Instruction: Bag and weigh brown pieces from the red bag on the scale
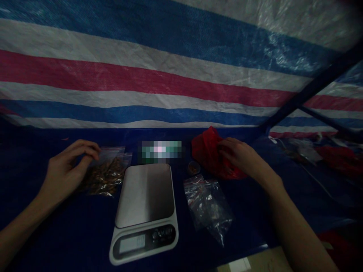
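the fingers of our left hand [66,166] bend over the far left corner of the filled bags [107,175], thumb and forefinger nearly meeting; whether they pinch the plastic we cannot tell. the zip edges point away from us, and small brown pieces fill the clear, glossy film. the fingers of our right hand [239,153] curl against the red bag [205,147], crumpled and soft, its long axis slanting from far left to near right; whether they grip it we cannot tell. left of those fingers and nearer us sits a small round cup [194,168]; nearer still lie clear bags [210,207], wrinkled. between both sets of fingers, nearer us, the scale [146,196], white with a smooth metal plate, runs lengthwise away from us, display end closest. beyond the fingers hangs a creased striped sheet [159,83].
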The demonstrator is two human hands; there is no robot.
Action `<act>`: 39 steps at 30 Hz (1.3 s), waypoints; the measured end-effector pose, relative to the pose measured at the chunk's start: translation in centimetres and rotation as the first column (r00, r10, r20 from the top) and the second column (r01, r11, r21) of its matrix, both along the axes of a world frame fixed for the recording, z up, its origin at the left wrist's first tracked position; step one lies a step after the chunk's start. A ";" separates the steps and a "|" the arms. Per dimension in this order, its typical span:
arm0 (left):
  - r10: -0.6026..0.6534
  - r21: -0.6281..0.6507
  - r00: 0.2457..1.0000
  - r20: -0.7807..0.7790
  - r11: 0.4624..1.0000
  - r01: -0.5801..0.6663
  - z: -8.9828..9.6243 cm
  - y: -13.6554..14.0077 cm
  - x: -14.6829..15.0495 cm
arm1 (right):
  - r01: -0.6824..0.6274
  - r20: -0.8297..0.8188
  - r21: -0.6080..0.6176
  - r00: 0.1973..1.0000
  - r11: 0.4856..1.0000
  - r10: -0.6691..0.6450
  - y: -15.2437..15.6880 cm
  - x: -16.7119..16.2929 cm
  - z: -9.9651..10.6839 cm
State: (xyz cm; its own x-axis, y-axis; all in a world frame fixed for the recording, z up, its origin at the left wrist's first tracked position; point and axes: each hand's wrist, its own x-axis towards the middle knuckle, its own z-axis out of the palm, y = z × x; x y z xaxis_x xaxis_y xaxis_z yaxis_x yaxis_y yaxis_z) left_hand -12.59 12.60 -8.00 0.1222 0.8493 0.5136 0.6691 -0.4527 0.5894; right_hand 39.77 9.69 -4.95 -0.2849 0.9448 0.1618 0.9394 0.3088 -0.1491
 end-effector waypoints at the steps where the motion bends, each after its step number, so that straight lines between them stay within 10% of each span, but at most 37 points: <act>1: -0.002 -0.002 1.000 -0.001 1.000 0.002 -0.1 0.0 0.0 | 0.001 0.030 -0.024 1.000 1.000 -0.001 0.3 0.5 -0.6; 39: -0.036 -0.021 0.999 0.018 0.999 0.036 0.5 -0.2 0.2 | -0.152 -0.097 -0.037 0.984 0.988 0.147 1.6 -2.9 -1.8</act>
